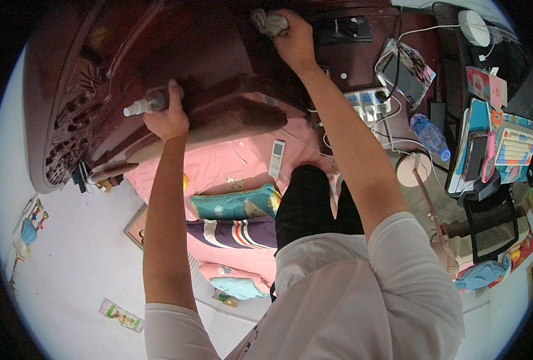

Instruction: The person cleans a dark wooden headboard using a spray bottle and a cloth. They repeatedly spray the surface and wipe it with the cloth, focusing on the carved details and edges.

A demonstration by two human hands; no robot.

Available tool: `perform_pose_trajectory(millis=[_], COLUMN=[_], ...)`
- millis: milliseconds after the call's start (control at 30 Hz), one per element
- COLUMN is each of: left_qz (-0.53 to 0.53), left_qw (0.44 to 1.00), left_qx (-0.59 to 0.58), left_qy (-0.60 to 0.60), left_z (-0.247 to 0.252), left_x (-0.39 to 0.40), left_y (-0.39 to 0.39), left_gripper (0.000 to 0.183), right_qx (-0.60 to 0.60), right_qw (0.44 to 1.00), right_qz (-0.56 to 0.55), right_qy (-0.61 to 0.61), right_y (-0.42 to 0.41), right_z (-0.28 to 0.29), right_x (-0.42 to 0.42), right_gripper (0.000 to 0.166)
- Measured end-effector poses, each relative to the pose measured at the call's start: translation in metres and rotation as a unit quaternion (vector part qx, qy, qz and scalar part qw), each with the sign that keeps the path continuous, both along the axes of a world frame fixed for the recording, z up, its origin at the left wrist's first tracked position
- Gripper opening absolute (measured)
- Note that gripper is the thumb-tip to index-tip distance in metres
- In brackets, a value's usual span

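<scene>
In my left hand (pixel 171 114) is a small clear spray bottle (pixel 152 102) with a white top, tilted so the top points left, over the dark red-brown carved wooden headboard (pixel 194 49). My right hand (pixel 295 40) is farther up and to the right, closed around a crumpled grey cloth (pixel 268 23) near the upper edge of the view. The cloth lies against the dark wood; its underside is hidden. Both arms reach forward, well apart from each other.
A pink bed sheet (pixel 212 162) bears a white remote control (pixel 275 158) and a green pillow (pixel 230 203). Right of my right arm are a power strip (pixel 367 104) with cables, a plastic bottle (pixel 429 136), a pink fan (pixel 444 254) and a keyboard (pixel 516 146).
</scene>
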State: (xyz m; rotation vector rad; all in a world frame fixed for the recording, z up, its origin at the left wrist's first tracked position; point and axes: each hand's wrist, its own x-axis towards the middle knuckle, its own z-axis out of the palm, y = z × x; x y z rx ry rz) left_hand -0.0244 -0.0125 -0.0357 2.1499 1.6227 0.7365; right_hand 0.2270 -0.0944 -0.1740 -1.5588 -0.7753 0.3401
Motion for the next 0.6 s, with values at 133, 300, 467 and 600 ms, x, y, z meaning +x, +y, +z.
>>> perform_pose_trajectory(millis=[133, 300, 467, 600], left_qz=[0.001, -0.007, -0.016, -0.025], left_qw=[0.999, 1.000, 0.999, 0.998], left_qx=[0.017, -0.002, 0.012, 0.063], left_qy=[0.034, 0.029, 0.032, 0.015], left_z=[0.003, 0.002, -0.007, -0.013], left_x=[0.005, 0.000, -0.010, -0.011], left_y=[-0.002, 0.002, 0.007, 0.011], left_gripper=[0.040, 0.038, 0.037, 0.042], right_qx=[-0.025, -0.032, -0.048, -0.099], right_qw=[0.999, 0.995, 0.990, 0.983], right_qz=[0.035, 0.058, 0.034, 0.019], right_qy=[0.032, 0.077, 0.126, 0.157], right_y=[-0.035, -0.082, -0.125, -0.143], right_z=[0.016, 0.028, 0.033, 0.030], right_x=[-0.011, -0.035, -0.064, -0.071], right_gripper=[0.039, 0.040, 0.031, 0.030])
